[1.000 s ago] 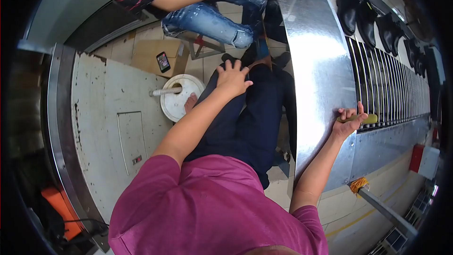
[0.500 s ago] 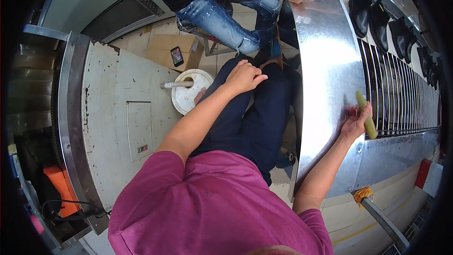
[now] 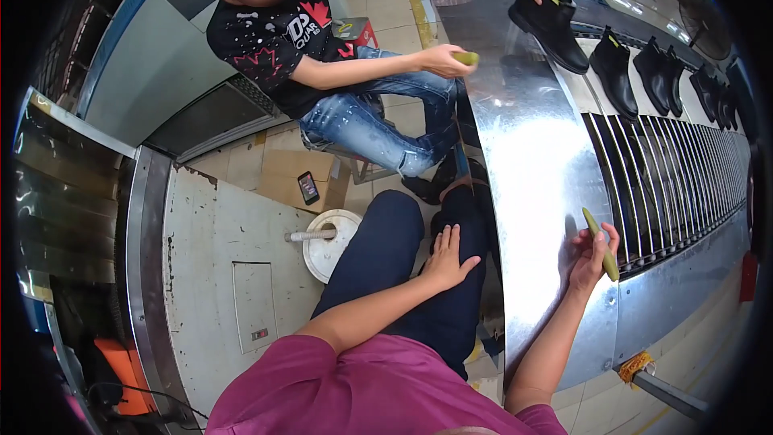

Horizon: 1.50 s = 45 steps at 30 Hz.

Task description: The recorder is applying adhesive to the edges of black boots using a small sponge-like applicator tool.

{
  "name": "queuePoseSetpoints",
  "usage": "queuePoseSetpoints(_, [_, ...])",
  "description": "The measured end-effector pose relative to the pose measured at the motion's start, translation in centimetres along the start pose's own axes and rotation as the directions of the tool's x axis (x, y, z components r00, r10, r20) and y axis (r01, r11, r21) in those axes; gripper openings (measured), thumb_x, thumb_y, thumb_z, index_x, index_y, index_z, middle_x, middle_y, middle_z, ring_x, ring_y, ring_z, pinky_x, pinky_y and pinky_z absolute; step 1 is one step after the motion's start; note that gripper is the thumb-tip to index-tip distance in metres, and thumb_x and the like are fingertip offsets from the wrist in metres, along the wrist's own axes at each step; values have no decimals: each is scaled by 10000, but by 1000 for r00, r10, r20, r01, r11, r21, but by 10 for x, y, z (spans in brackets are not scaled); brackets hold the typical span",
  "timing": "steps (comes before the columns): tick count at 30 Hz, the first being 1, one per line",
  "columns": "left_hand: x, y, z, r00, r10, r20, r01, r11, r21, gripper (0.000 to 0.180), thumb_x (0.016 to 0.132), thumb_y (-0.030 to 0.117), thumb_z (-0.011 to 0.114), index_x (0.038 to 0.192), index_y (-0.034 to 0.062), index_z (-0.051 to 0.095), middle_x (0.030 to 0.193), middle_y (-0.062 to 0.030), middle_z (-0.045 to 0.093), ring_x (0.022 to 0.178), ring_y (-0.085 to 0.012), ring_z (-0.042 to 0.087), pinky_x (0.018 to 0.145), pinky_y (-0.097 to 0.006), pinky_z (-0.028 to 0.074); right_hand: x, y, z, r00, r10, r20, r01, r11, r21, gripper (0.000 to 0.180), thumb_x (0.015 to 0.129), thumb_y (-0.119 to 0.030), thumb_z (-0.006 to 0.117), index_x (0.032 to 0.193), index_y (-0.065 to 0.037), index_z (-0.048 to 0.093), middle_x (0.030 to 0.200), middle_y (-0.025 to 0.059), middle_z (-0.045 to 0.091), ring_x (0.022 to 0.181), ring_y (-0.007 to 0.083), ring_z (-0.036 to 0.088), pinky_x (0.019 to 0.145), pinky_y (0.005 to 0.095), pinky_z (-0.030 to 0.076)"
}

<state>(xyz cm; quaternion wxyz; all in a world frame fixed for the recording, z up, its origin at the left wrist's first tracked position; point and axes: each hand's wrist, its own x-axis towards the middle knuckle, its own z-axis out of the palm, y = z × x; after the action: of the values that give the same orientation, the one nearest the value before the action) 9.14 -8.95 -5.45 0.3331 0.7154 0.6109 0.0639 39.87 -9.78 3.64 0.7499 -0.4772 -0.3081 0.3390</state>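
The person's left hand lies across the right thigh, palm down, its grip released and the fingers slightly parted. The right hand is raised over the edge of the metal counter, its forearm along the surface; the grip is closed about a slim green stick, which slants, its upper end to the left.

To the left of the legs are a round white lid with a ribbed hose at its hole, and a pale cabinet. Beyond the lid, a phone lies on a carton. To the right of the counter runs a rack of metal rods, with black boots in a row along its far side.

Farther off, a seated co-worker holds a second green stick in one hand and grasps a tilted boot with the other.
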Motion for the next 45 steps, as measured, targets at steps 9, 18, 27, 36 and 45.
queuePoseSetpoints(9, [44,-39,-10,927,-360,103,368,827,-424,935,903,771,503,1388,-27,523,1355,-273,602,1321,-409,541,1091,-444,425,1,-8,23,998,21,-66,-31,986,-164,440,1005,-127,635,1413,-60,486,1142,139,653,783,98,608,778,248,516])
queuePoseSetpoints(18, [55,-60,14,809,-210,549,586,213,-782,1026,927,790,447,1569,-4,342,1577,-182,424,1450,-316,401,1206,-412,309,3,-4,17,996,51,-76,-60,990,-125,457,1020,-226,639,1425,-64,504,1048,90,684,744,87,604,727,239,519])
queuePoseSetpoints(27, [44,-70,-5,840,-245,485,542,315,-779,979,910,775,523,1515,8,451,1491,-187,519,1337,-301,521,1124,-410,414,4,-1,28,997,42,-72,-54,981,-187,470,1018,-230,647,1430,-59,498,1040,80,665,756,76,597,724,232,519])
queuePoseSetpoints(36, [48,-87,2,913,-357,200,400,674,-622,986,923,811,403,1177,-93,700,1193,-281,698,1239,-365,624,1085,-392,434,6,15,19,992,58,-114,-70,992,-100,468,978,-150,696,1398,-48,517,984,97,697,713,109,630,674,248,538])
queuePoseSetpoints(45, [55,-62,-8,968,-241,-74,155,801,-579,850,1000,709,327,1132,-45,697,1198,-308,665,1230,-471,577,1047,-480,443,7,6,-10,994,26,-104,-43,985,-169,354,1046,-297,602,1211,14,640,903,115,706,689,155,641,688,268,537])
